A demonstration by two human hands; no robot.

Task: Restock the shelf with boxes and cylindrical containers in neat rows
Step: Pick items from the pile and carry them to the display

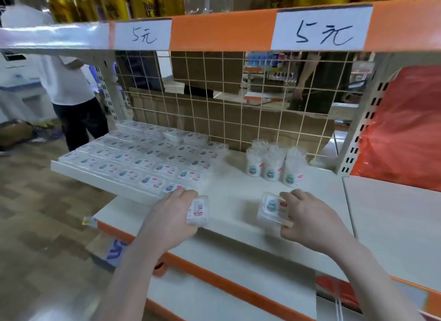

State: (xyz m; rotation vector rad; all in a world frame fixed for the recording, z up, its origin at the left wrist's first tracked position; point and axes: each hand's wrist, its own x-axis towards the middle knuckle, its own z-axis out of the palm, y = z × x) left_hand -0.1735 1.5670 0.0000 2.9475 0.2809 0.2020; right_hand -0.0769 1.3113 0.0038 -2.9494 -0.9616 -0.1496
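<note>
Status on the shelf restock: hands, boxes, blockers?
Left hand grips a clear box, barcode up. Right hand grips another box. Bare shelf ahead, nothing blocking.

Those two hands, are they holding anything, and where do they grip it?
Yes. The left hand grips a clear flat box by its left side, barcode up. The right hand holds another clear box by its right end.

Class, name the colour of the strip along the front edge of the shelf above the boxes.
Orange, in the head view: the strip carries white price labels.
</note>
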